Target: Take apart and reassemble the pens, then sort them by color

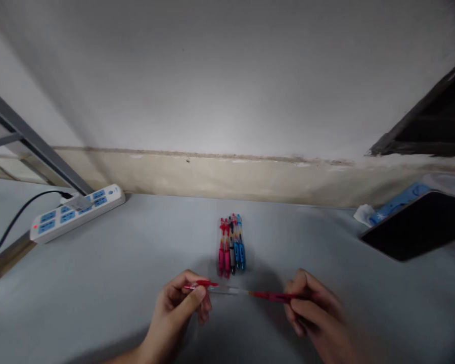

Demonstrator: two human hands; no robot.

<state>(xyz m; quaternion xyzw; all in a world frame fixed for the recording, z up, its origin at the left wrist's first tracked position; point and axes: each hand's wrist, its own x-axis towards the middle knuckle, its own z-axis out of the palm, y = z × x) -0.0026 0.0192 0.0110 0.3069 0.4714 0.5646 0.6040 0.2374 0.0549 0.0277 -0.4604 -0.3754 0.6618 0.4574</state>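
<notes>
My left hand (pixel 180 303) pinches the clear barrel (pixel 223 290) of a pen by its end with the red clip. From the other side, my right hand (pixel 313 308) grips the pen's dark red part (pixel 269 296), whose narrow yellowish end points left at the barrel. The two parts lie nearly in line, level above the table; whether that narrow end sits inside the clear tube I cannot tell. Just beyond my hands, several click pens (pixel 232 247) with red, black and blue grips lie side by side, clips away from me.
At the left a white power strip (pixel 114 194) with blue sockets carries a plugged-in black cable (pixel 18 212), beside a grey metal frame (pixel 41 144). To the right are a dark-screened device (pixel 413 227) and a blue tissue pack (pixel 398 202). A wall (pixel 227 177) bounds the grey table (pixel 155 227).
</notes>
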